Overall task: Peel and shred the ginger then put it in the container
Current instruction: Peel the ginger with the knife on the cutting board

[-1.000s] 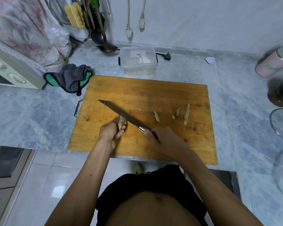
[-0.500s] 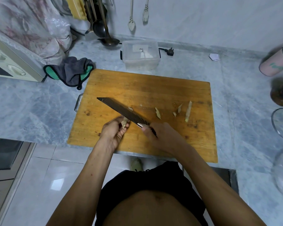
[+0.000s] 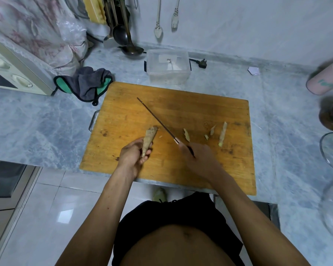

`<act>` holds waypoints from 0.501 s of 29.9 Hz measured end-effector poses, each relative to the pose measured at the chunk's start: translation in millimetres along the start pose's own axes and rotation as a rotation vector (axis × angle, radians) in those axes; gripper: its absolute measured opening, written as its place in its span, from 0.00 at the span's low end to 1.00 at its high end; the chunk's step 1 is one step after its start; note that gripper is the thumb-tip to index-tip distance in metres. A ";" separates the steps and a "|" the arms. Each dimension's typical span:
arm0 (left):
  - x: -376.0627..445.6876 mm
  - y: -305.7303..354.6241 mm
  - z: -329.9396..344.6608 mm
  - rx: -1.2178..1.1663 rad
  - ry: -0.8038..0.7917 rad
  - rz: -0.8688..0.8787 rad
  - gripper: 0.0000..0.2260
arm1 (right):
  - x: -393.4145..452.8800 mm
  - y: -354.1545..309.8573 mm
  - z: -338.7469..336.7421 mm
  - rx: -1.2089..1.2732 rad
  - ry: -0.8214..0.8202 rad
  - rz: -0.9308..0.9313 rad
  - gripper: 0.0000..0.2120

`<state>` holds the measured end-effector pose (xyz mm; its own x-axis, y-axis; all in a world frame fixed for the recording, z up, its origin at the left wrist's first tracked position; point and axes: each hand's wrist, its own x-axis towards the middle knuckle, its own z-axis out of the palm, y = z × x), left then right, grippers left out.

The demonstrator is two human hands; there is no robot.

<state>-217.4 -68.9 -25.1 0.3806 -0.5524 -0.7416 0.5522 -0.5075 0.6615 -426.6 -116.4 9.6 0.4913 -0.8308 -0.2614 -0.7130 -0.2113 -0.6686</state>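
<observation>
Peeling stage. Cutting board (image 3: 181, 112) on the table (image 3: 37, 121), container (image 3: 168, 67) just behind it. Advice: shallow blade angle, strokes away from fingers, rotate ginger between passes. Right hand (image 3: 197, 160) wrapped around knife (image 3: 158, 121) handle, blade edge-up. Left hand (image 3: 135, 154) grips ginger (image 3: 149, 139), tip free. Peel scraps (image 3: 222, 133) lie right.
</observation>
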 end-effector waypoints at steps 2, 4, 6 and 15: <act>2.8 0.1 -1.5 0.114 0.081 0.123 0.11 | -3.9 3.0 -2.5 0.057 0.029 0.017 0.24; 7.1 2.9 -2.6 0.192 0.144 0.242 0.11 | -7.6 6.3 -4.5 0.099 0.048 0.044 0.24; 12.7 5.9 -6.1 0.251 0.176 0.322 0.10 | -10.0 8.8 -6.3 0.121 0.054 0.069 0.23; 8.2 4.0 -14.4 1.079 0.334 0.740 0.17 | -17.5 -14.0 -5.6 0.475 -0.020 0.198 0.28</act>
<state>-201.4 -65.9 -30.1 0.5790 -0.8128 -0.0646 -0.6546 -0.5106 0.5575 -428.0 -101.7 27.5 0.3830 -0.8200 -0.4254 -0.4898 0.2101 -0.8461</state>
